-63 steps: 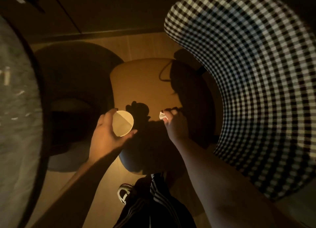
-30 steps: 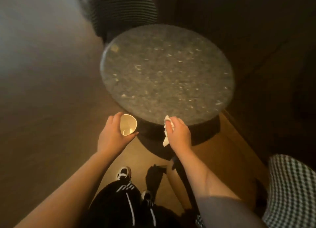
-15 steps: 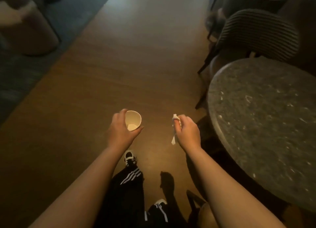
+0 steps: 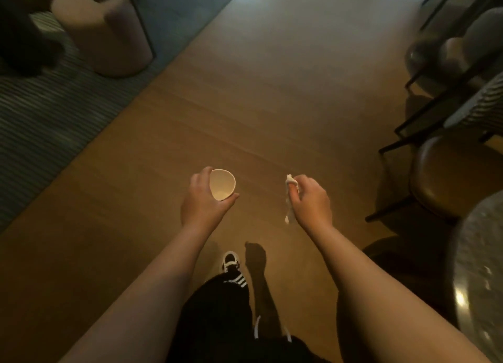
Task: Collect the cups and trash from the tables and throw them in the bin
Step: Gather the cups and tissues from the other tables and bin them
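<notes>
We carry a small white paper cup [image 4: 222, 184] in our left hand [image 4: 202, 202], the fingers and thumb curled round its side so that its open mouth faces up and towards us; held upright like this, any dregs should stay inside while we walk, though we cannot tell whether it holds liquid. Our right hand [image 4: 310, 200] pinches a crumpled white paper napkin [image 4: 290, 196] between thumb and fingertips, a loose tail of it hanging below the knuckles, a light grip that seems enough for something so slight. Both hands sit near the middle of the frame, apart from each other, out in front of the body and above the brown wooden floor [image 4: 272, 104], one kind of rubbish in each. Below them a black-and-white striped sneaker [image 4: 230, 262] steps forward. A speckled grey stone round table [image 4: 479, 275] shows at the right edge of the frame, dark metal-framed chairs [image 4: 449, 90] at the upper right, and a pale cylindrical pouffe [image 4: 106, 33] on a grey striped rug [image 4: 46, 112] at the upper left. No bin is in sight, so we judge we are in the carrying stage, with the throwing away not yet done.
</notes>
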`<move>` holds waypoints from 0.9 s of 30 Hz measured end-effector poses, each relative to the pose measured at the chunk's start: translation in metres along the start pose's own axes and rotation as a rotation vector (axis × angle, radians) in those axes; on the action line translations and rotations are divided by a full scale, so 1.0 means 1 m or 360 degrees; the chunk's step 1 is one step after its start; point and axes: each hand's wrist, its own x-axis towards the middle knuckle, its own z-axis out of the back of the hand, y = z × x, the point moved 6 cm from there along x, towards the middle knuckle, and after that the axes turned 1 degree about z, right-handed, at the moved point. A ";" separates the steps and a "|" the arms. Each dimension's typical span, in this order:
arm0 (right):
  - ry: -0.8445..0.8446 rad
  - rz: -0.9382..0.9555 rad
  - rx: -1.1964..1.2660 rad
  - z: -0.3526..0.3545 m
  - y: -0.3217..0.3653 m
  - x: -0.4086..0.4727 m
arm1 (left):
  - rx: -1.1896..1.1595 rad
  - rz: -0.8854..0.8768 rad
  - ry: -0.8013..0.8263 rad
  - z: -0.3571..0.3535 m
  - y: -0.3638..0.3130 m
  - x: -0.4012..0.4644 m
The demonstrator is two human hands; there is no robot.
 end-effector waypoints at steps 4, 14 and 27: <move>-0.0076 0.0009 0.0011 -0.006 0.041 0.080 | 0.0027 -0.0080 0.0027 0.015 -0.008 0.091; -0.0049 0.0021 0.0044 -0.031 0.097 0.253 | -0.0027 -0.0130 0.0067 0.008 -0.022 0.276; 0.0018 0.0040 0.0109 -0.051 0.155 0.595 | -0.0019 -0.0188 0.0037 -0.016 -0.095 0.621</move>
